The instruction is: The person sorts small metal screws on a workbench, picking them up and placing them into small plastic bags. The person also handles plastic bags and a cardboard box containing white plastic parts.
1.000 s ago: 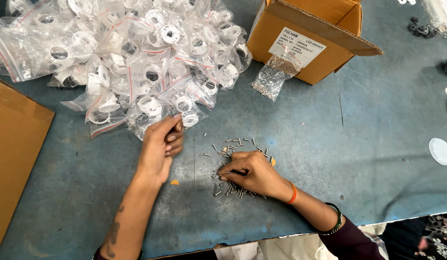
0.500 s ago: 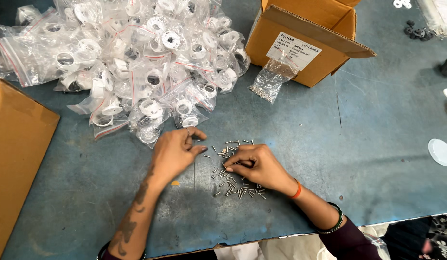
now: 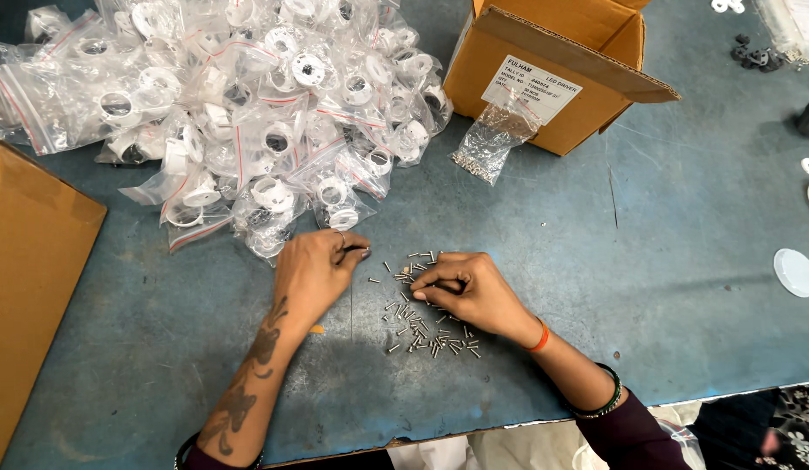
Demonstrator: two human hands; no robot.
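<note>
item: scatter of small metal screws [image 3: 422, 313], lying loose on the blue-grey worktable [image 3: 666, 261] between the two hands, spread thin so that single pieces are separating easily. the right hand [image 3: 465, 292] is resting on the scatter's upper edge with fingers curled narrow, pinching at screws, though whether one is actually caught is not showing; the left hand [image 3: 317, 270] is lying just left of it, fingertips drawn together, contents likewise hidden. nearby: heap of clear zip bags holding white ring fittings [image 3: 248, 113] sitting just beyond the left hand, a small bag of screws [image 3: 492, 144] leaning against an open cardboard box [image 3: 561, 78], and a white round cap [image 3: 795, 271] lying well apart on the right.
</note>
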